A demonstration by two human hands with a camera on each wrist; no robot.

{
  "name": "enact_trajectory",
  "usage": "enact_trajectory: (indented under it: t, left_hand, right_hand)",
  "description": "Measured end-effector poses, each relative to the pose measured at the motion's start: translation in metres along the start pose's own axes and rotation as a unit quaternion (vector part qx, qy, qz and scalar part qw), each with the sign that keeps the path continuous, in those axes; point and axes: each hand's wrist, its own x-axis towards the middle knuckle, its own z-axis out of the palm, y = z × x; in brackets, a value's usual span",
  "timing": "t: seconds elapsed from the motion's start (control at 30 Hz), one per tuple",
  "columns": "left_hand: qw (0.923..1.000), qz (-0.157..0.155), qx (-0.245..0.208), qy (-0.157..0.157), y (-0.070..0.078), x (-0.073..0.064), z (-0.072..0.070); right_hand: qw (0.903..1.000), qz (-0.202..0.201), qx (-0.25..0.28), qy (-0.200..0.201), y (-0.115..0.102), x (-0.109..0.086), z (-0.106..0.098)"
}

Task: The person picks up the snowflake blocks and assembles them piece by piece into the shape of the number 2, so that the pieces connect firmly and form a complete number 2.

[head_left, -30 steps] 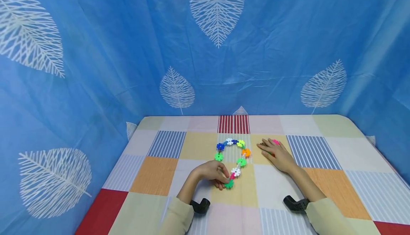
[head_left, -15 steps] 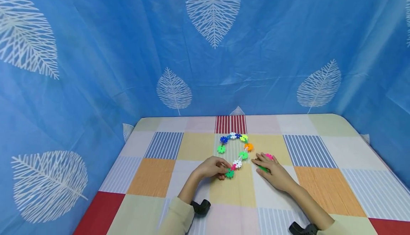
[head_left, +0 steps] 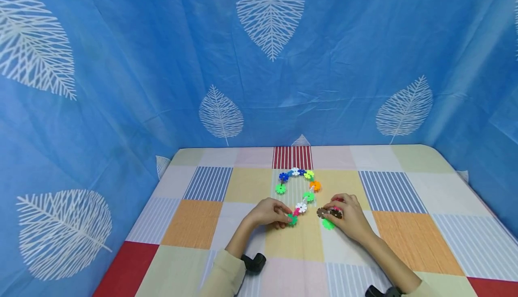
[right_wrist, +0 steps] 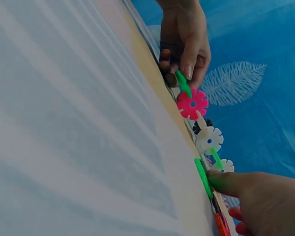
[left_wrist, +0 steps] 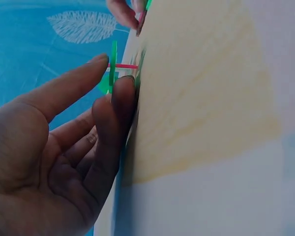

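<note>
A chain of snowflake discs, notched plastic pieces (head_left: 301, 207), curves over the table in a hook shape. My left hand (head_left: 269, 211) pinches the green disc (left_wrist: 113, 64) at its near end between thumb and fingers. Joined to that disc is a pink disc (right_wrist: 192, 104), followed by a white one (right_wrist: 209, 141). To the right, my right hand (head_left: 351, 216) grips at a small group of loose discs, its thumb and fingers around a brown disc (head_left: 335, 214). Another brown disc (head_left: 321, 213) and a bright green disc (head_left: 328, 224) peek out beside the fingertips. Pink shows partly hidden beneath the hand.
A patchwork cloth (head_left: 243, 184) covers the table. Blue curtains (head_left: 344, 63) with white leaf prints hang behind and at both sides. Black wrist devices (head_left: 254, 263) sit at both wrists.
My right hand has drawn the loose discs nearer and to the left, and its flat fingers have curled in around them. My left hand keeps its pinch; the chain has shifted slightly away.
</note>
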Motion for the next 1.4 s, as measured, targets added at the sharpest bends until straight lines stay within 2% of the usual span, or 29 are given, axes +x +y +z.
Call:
enact_trajectory:
  t: [0.17,0.4,0.57,0.7,0.83,0.93,1.13,1.3,1.4]
  left_hand:
    - [0.9989,0.0,-0.04,-0.024,-0.002,0.0,0.001]
    - [0.9966,-0.002,-0.069,-0.045,-0.004,0.0,0.003]
    - [0.9959,0.01,-0.072,-0.054,-0.004,0.001,0.003]
    - [0.9945,0.031,-0.076,-0.066,-0.006,0.001,0.002]
    - [0.9896,0.055,-0.1,-0.087,-0.009,0.003,0.004]
    - [0.9855,0.06,-0.122,-0.102,-0.01,0.004,0.006]
    - [0.9816,0.058,-0.146,-0.108,-0.011,0.004,0.007]
    - [0.9816,0.059,-0.146,-0.108,-0.014,0.006,0.007]
    - [0.9818,0.058,-0.147,-0.105,-0.013,0.006,0.008]
  right_hand:
    - [0.9991,0.032,0.024,-0.017,-0.002,0.003,0.0]
    - [0.9985,0.043,0.01,-0.031,-0.002,0.004,0.0]
    - [0.9953,0.062,0.057,-0.048,-0.005,0.005,-0.001]
    - [0.9884,0.064,0.128,-0.05,-0.011,0.006,-0.001]
    - [0.9727,0.065,0.22,-0.036,-0.032,0.009,-0.005]
    - [0.9633,0.062,0.258,-0.039,-0.043,0.01,-0.001]
    - [0.9546,0.042,0.287,-0.068,-0.035,0.007,0.021]
    - [0.9507,0.031,0.299,-0.075,-0.05,0.008,0.018]
    - [0.9535,0.016,0.293,-0.069,-0.062,0.01,0.012]
